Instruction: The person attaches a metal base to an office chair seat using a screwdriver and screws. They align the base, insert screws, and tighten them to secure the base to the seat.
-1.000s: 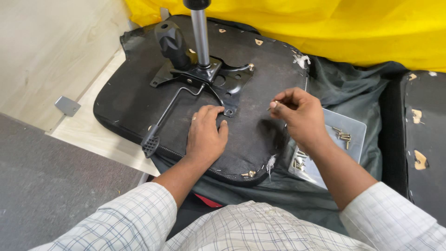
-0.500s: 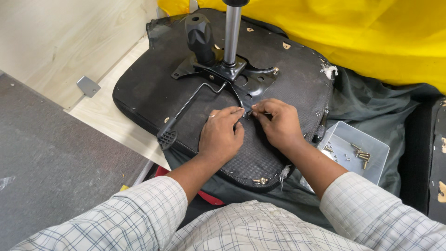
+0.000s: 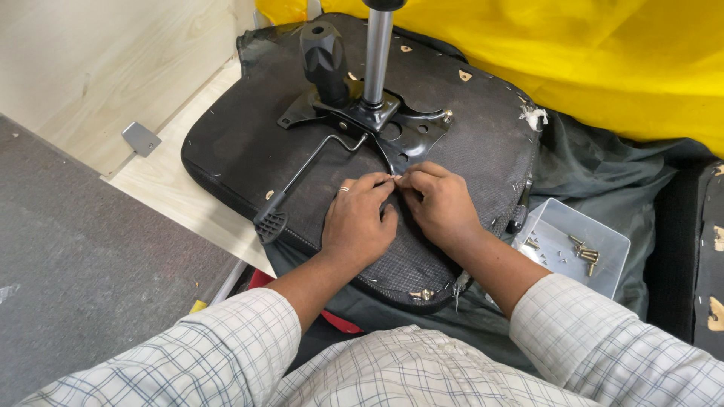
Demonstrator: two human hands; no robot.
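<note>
An upturned black chair seat (image 3: 249,151) lies before me, its fabric underside facing up. A black metal mechanism plate (image 3: 411,132) is mounted at its middle, with a silver gas cylinder (image 3: 375,60) standing up from it and a black knob (image 3: 324,53) beside that. A bent lever (image 3: 302,177) runs from the plate toward the seat's near left edge. My left hand (image 3: 362,218) and my right hand (image 3: 441,203) meet at the plate's near corner. Their fingertips pinch a small silver screw (image 3: 397,178) together, right at the plate's edge.
A clear plastic box (image 3: 603,241) holding several screws sits to the right on dark green cloth (image 3: 588,173). Yellow cloth (image 3: 588,60) covers the back. A pale wooden board (image 3: 173,188) with a small metal bracket (image 3: 141,138) lies left, and grey floor (image 3: 90,264) beyond it.
My right hand came in from the right with a small screw and met my left hand at the plate's near corner. The view shifted so the seat sits further right.
</note>
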